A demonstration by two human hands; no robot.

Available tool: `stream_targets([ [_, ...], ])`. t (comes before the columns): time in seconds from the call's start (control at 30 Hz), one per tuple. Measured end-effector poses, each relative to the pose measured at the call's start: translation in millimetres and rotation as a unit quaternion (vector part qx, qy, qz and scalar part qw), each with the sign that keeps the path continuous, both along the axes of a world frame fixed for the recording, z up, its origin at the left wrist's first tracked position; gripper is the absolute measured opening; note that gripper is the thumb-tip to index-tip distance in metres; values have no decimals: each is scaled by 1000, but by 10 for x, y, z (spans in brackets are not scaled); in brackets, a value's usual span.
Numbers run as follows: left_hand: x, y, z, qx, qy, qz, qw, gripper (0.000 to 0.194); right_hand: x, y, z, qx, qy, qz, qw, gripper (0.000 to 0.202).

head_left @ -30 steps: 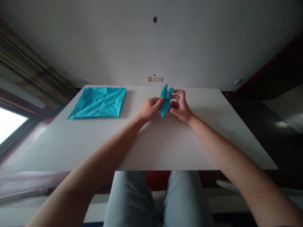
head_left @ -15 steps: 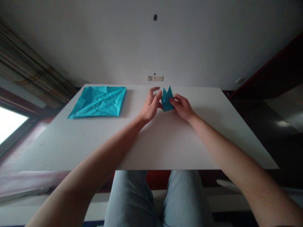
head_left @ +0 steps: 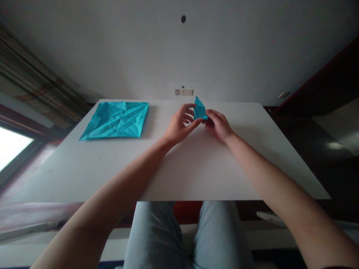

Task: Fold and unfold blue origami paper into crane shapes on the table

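And there it was, the small folded blue paper (head_left: 199,109), up in the middle above the far half of the worktop (head_left: 213,168), right between the two hands, its sharp point aimed at the wall (head_left: 238,52)! The right hand (head_left: 218,124) had it, thumb and fingers clamped on the lower right corner, the other fingers curled in underneath. Over on the other side, the left hand (head_left: 182,122) stood open, thumb and fingers well apart, the thumb reaching along the lower edge of the paper and the index fingertip right up at its left side; whether that fingertip actually pressed on it, you could not tell. Both forearms came in low from the near corners, across the front edge. And off to the left, well apart from the action, lay the big one: a creased blue sheet (head_left: 117,120), spread out near the far left corner, criss-crossed with fold lines, its near left corner drawn out to a point. Behind it all, a row of sockets (head_left: 183,92) sat on the wall just above the far edge.
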State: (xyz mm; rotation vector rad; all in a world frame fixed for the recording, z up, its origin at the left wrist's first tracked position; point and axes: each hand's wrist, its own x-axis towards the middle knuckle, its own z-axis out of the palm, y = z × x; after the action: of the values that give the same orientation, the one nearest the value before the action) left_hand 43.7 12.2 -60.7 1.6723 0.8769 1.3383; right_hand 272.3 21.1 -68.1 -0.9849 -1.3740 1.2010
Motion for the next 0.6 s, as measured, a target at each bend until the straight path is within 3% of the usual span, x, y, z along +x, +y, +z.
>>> stream_targets([
  [0.13,26,15,-1,-14,-26,-4,1000,52,-5,-47,49,19,4,20,1000,67],
  [0.47,56,118,42,-84,-94,7,992,55,-45,-65,78,81,-11,-54,995,69],
  [0.6,16,100,66,-98,-107,-12,989,48,-36,-54,77,75,-20,-44,996,70],
])
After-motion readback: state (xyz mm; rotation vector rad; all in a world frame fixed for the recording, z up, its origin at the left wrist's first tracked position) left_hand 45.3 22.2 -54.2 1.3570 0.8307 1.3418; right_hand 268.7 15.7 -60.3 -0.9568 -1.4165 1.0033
